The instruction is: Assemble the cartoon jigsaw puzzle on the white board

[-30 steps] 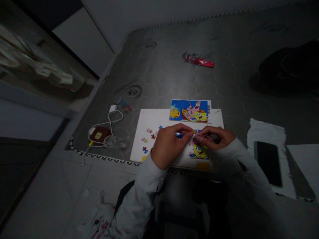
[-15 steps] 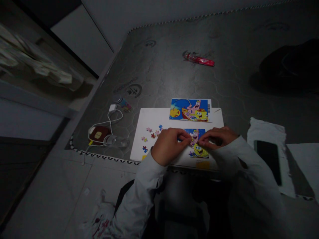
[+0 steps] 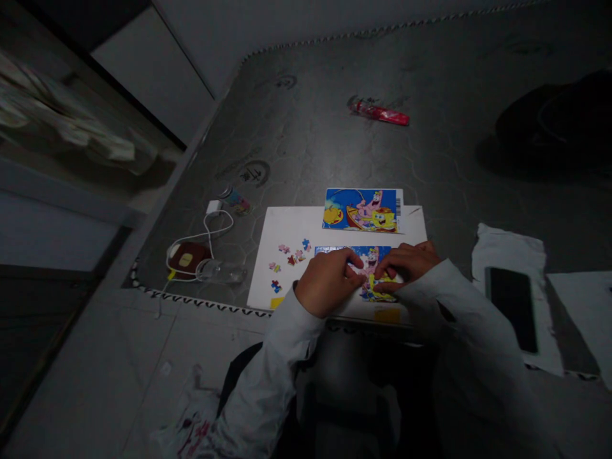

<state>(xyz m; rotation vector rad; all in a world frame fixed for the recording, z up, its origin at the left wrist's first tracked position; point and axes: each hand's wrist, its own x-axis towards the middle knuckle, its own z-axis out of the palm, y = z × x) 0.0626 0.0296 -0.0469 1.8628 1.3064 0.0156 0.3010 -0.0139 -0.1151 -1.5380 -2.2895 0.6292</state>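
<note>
The partly joined puzzle lies flat on the white board, directly under and between your 2 hands. Your left hand covers much of its left half, with a strip of its blue top edge showing beyond your knuckles; your thumb and index fingertips come down near the middle of the picture. Your right hand reaches over its right side, fingers bent down on the yellow figure. Your 2 hands are just apart, fingertips facing each other across the pink figure. You have the fingers of each hand curled, but I cannot tell whether either pinches a piece or only presses on the puzzle.

To the left of your left hand, loose puzzle pieces are scattered on the board. Beyond your fingers, the picture card, with pink and yellow figures on blue, lies across the board's far edge.
</note>
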